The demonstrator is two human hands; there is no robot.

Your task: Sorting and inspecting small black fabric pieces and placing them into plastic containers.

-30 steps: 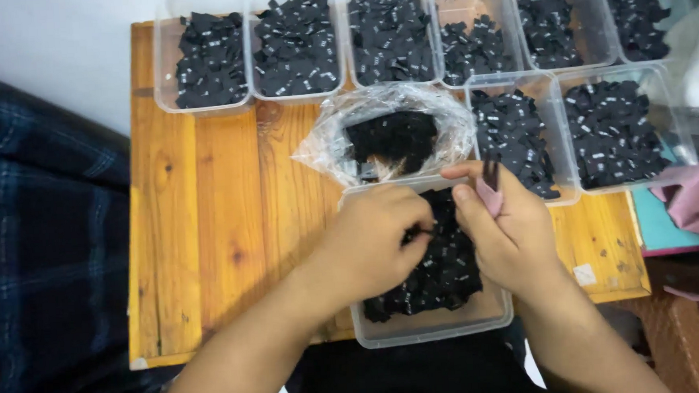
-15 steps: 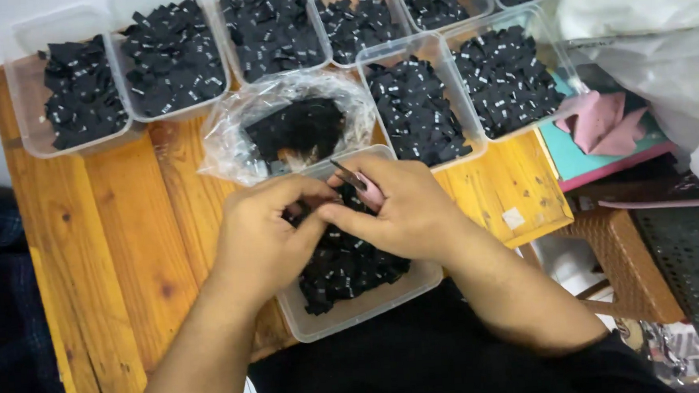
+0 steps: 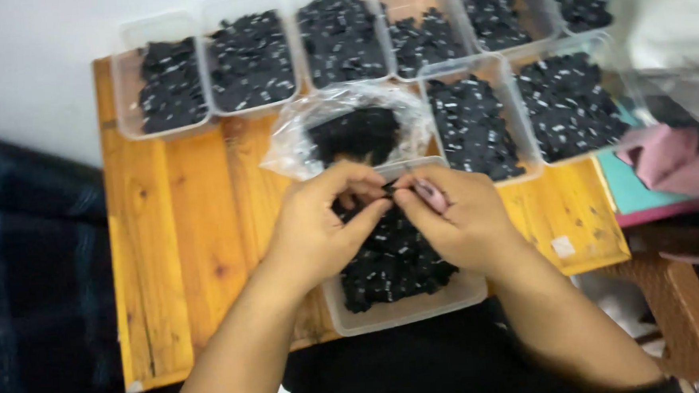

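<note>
Head camera view: a small black piece [image 3: 389,188] is pinched between the fingertips of both hands, held just above a clear plastic tub [image 3: 407,309] heaped with more of the same black pieces. The left hand [image 3: 319,230] closes thumb and forefinger on the piece from the left; the right hand [image 3: 454,219] meets it from the right, its grip also tight, with a pink, slim tool [image 3: 429,194] tucked against its fingers. The piece is too small and blurred to tell its long axis or which way it points; it seems to lie roughly across, from one hand to the other.

Judging by the pose, the step in hand is fine work on a single piece picked from the tub, and any next move would call for a steady two-handed pinch and small fingertip motions.

Just beyond the hands lies a crumpled clear bag [image 3: 346,133] holding a dark clump. Farther back, a row of tubs [image 3: 251,62] filled with black pieces lines the far edge of the wooden worktop [image 3: 177,253], and two more tubs [image 3: 521,116] sit to the right. Pink cloth [image 3: 666,156] lies off the worktop's right edge.
</note>
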